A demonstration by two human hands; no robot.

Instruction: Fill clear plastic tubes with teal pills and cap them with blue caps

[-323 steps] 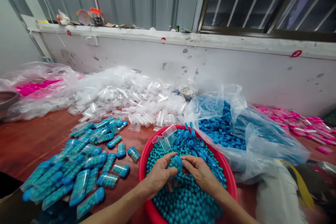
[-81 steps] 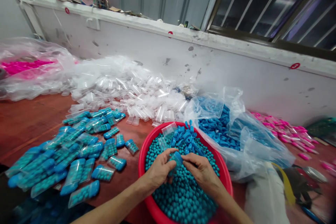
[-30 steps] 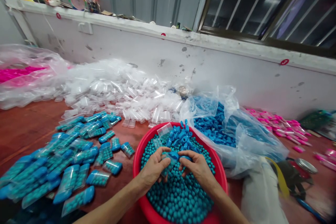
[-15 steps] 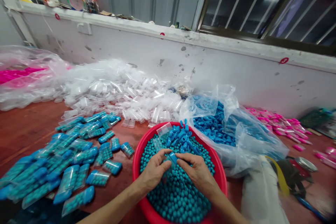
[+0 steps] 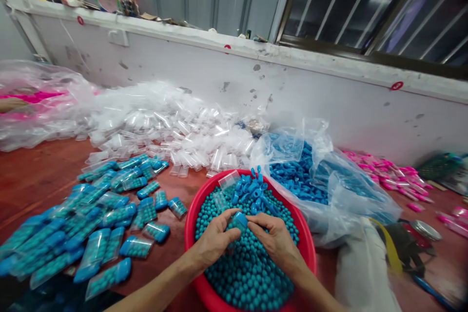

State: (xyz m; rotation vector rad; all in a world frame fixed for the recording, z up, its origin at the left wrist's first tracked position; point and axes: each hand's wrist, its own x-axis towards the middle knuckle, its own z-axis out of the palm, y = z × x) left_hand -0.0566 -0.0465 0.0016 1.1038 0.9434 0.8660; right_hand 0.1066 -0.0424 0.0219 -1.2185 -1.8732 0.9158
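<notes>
Above a red basin full of teal beads, my left hand is closed around a small clear plastic tube of beads with a blue cap at its upper end. The tube's lower part is hidden by my fingers. My right hand has its thumb and fingers pinched at the right edge of that cap. Just behind my hands, loose blue caps lie in a heap on the beads. An empty clear tube leans at the basin's back rim.
Capped bead-filled tubes cover the table to the left. Empty clear tubes are piled along the wall. An open bag of blue caps stands behind right, near pink pieces. At far left, another person's hand reaches by a pink-filled bag.
The blue cap has turned and shows more fully between my hands, with my right fingertips shifted to its edge. Another person's hand has appeared at the left edge.
</notes>
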